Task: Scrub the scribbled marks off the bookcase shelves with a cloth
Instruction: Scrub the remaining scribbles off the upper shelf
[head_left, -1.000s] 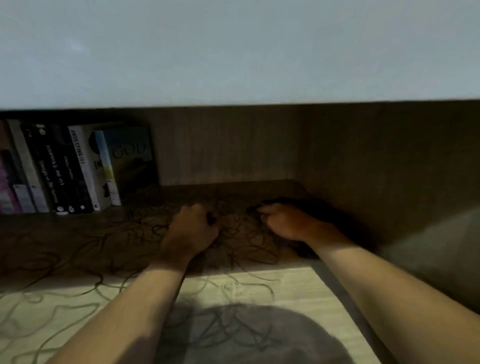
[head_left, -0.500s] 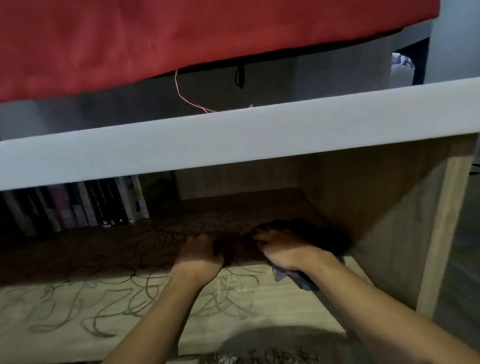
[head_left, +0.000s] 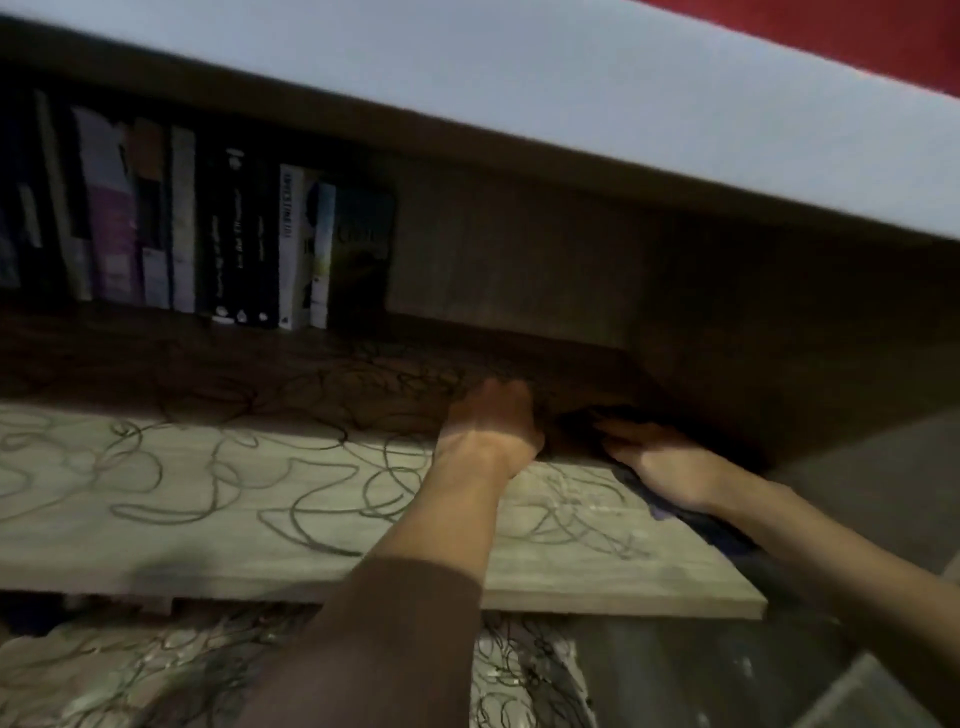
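The wooden shelf (head_left: 208, 525) is covered in looping dark scribbles (head_left: 322, 499), from its lit front to its shadowed back. A dark blue cloth (head_left: 670, 512) lies in the shelf's right corner. My right hand (head_left: 660, 457) presses on the cloth with its fingers stretched out flat. Just left of the cloth, my left hand (head_left: 488, 421) rests on the shelf. Its fingers curl down into the shadow, and whether they hold anything is hidden.
A row of upright books (head_left: 234, 244) stands at the back left. A white board (head_left: 571, 104) hangs low overhead, with red fabric (head_left: 857, 31) above it. The side panel (head_left: 779, 338) closes the right. A lower surface (head_left: 156, 670) also bears scribbles.
The view has swung and tilted, so the shelf now slopes. Both hands stay on the shelf near the right corner, the right one still on the cloth.
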